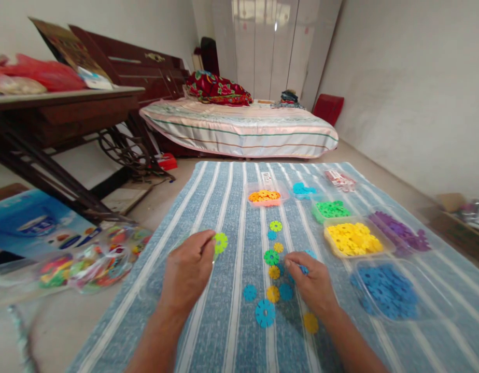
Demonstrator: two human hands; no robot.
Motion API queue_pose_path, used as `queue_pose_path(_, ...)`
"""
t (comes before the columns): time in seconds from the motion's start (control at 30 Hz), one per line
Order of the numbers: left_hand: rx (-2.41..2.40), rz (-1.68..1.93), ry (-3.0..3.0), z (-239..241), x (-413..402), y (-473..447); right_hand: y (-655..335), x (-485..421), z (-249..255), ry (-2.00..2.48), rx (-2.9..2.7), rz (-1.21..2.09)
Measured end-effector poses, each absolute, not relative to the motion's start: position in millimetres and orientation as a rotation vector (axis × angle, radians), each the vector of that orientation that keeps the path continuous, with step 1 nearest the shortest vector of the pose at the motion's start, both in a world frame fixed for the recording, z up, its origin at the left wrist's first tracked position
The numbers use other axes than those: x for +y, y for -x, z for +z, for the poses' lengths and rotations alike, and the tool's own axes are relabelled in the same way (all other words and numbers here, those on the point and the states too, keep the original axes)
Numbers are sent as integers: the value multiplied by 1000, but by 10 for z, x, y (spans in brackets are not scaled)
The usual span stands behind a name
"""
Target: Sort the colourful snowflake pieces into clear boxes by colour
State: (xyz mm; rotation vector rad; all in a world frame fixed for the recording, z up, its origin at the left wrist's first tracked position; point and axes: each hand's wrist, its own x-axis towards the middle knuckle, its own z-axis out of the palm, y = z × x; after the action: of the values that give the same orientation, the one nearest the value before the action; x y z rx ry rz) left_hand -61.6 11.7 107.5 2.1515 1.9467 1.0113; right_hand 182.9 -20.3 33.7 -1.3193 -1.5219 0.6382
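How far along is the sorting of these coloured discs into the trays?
Well along, it seems. Done: separate piles of orange discs, green discs, yellow discs, purple discs and blue discs. In hand: the left hand pinches a lime disc; the right hand touches a blue disc, grip unclear. Left: roughly a dozen loose discs on the striped cloth.

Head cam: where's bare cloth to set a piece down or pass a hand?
Free: the left half of the striped cloth, from its left edge across to the orange tray, beyond the left hand pinching a lime piece. Crowded: loose pieces around the right hand, and the right side, where the green tray, yellow tray and blue tray sit close together.
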Motion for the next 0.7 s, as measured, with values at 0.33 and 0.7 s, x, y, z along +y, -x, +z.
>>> queue_pose_path(0.33,2299,174,-2251,973,447,949,-1969,328,348,1540,-1803,217)
queue_pose_path(0.7,2180,584,-2152,1063,267,820,-1795,1060,270,1787,-1944,173)
